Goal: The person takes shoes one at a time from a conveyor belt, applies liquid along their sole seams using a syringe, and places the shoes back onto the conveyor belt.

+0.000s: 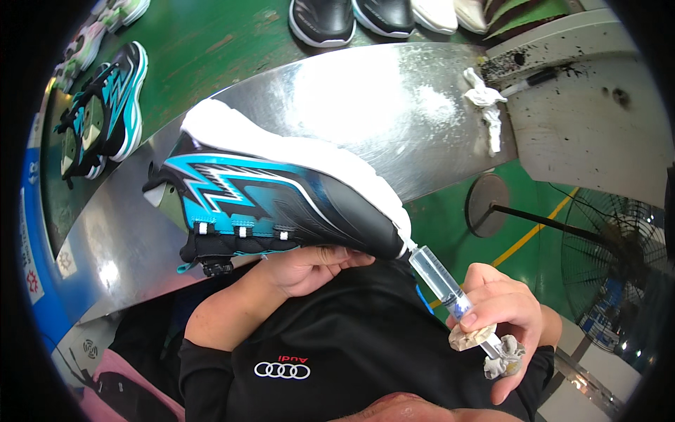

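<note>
A black and teal sports shoe (281, 193) lies tipped on its side above the metal bench, its white sole facing away from me. My left hand (309, 271) is closed on the shoe's near side, with part of the fingers hidden beneath it. A clear syringe (437, 276) is gripped in my right hand (508, 306). Its narrow tip meets the toe, at the seam between white sole and black upper. Wads of whitish wrapping cover the syringe's flange and plunger end. A little clear liquid seems to sit in the barrel.
A shiny metal bench (281, 98) curves across the front. On it lie crumpled white tissue (485, 98) and a pen-like tool (529, 83). Another teal and black pair (116, 105) stands left. Black shoes (323, 21) line the green surface behind. A black fan (608, 246) stands right.
</note>
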A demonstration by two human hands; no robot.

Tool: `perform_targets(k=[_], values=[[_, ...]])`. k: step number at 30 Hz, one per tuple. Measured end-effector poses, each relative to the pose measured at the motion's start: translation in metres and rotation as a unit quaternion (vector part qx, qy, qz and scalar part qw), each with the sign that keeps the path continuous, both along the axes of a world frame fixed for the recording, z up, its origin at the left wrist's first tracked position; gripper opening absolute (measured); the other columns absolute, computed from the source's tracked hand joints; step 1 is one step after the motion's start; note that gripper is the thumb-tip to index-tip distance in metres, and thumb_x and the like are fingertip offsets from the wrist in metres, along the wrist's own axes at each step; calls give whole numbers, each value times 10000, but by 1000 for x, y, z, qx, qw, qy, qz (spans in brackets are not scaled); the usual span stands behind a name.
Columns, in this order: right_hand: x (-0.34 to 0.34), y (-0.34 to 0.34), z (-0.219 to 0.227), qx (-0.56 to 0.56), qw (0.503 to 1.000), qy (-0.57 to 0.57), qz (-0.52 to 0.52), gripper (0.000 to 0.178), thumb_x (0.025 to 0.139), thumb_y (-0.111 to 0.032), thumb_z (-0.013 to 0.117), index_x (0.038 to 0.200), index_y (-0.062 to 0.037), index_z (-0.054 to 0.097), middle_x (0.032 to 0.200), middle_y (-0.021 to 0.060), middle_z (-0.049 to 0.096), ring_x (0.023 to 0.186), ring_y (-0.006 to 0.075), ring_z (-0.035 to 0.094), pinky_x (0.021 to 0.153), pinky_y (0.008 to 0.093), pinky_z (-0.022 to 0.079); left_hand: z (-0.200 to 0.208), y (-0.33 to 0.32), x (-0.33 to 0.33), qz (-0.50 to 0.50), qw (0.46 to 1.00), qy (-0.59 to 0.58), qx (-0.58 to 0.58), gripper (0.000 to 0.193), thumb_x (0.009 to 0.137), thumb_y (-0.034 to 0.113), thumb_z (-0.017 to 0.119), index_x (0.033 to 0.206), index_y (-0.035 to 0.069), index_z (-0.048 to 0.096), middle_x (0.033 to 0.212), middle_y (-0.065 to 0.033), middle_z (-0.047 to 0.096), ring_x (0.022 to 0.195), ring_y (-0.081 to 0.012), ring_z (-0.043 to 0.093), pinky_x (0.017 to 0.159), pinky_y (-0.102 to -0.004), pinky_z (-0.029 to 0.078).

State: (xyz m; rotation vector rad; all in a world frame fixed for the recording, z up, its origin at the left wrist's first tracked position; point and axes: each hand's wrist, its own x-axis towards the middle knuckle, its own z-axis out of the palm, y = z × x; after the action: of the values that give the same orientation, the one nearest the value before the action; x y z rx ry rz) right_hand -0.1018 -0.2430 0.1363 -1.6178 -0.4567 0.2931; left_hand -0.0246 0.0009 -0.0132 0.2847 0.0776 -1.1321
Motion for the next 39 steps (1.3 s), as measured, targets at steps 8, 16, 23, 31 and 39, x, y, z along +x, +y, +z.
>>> perform_targets(k=[8, 16, 23, 31, 39], values=[[-5, -2, -1, -51, 993, -85, -58, 755, 574, -521, 809, 1083, -10, 587, 931, 62, 644, 620, 164, 419, 583, 283, 306, 7, -26, 21, 27, 994, -27, -101, 264, 882, 49, 556, 1144, 35, 590, 1152, -108, 614, 1135, -230, 549, 960, -358, 449], [-1, 12, -6, -140, 969, -196, -55, 641, 691, -473, 750, 1093, -9, 568, 885, 45, 660, 588, 143, 502, 562, 283, 290, 13, -38, 29, 40, 995, -13, -87, 229, 884, 59, 564, 1110, 60, 601, 1197, -128, 585, 1165, -262, 530, 902, -317, 490], [3, 22, -22, -254, 913, -311, -72, 442, 719, -398, 712, 978, -51, 623, 796, 31, 609, 519, 134, 381, 495, 251, 304, 25, -45, 31, 72, 991, 20, -107, 231, 893, 151, 579, 1106, 62, 595, 1189, -148, 582, 1123, -276, 560, 808, -307, 560], [5, 29, -37, -294, 889, -345, -63, 422, 696, -382, 725, 972, -78, 629, 793, 18, 598, 524, 139, 385, 482, 252, 297, 27, -36, 30, 75, 992, -5, -102, 435, 897, 300, 559, 1242, 38, 517, 1210, -178, 563, 1193, -282, 502, 838, -278, 540], [2, 3, -49, -285, 879, -355, -142, 702, 569, -556, 799, 1014, -77, 542, 890, 59, 530, 686, 222, 459, 605, 337, 351, 24, 9, -1, 54, 991, 20, -122, 414, 848, 107, 611, 1249, 65, 517, 1159, -124, 601, 1051, -271, 586, 893, -397, 465]])
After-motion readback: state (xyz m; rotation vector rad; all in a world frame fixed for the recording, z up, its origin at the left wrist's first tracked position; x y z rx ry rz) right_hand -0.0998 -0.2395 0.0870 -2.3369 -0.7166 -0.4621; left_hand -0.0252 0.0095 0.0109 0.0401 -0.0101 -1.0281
